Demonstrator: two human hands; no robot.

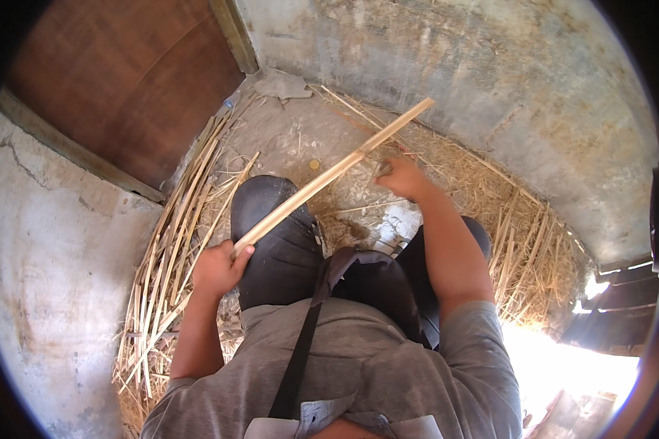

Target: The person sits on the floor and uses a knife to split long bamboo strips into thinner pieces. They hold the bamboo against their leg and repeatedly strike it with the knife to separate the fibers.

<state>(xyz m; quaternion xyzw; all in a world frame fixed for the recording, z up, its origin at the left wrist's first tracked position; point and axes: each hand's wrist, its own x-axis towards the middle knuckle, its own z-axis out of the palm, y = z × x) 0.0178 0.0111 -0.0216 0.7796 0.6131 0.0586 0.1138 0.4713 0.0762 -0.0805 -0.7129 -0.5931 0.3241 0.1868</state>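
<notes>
A long pale bamboo strip (322, 180) slants up and to the right across my left knee. My left hand (218, 269) is wrapped round its near end, thumb on top. A small notch or joint shows on the strip about two thirds of the way up. Close below that spot, my right hand (403, 178) is closed, with a small dark greyish thing at its fingers that I cannot make out. Whether the right hand touches the strip is not clear.
Split bamboo strips (170, 241) lie piled along the left wall. Shavings and more strips (531, 241) heap up against the right wall (490, 88). A brown door panel (135, 80) stands at the far left, and a flat grey stone (282, 86) lies in the far corner.
</notes>
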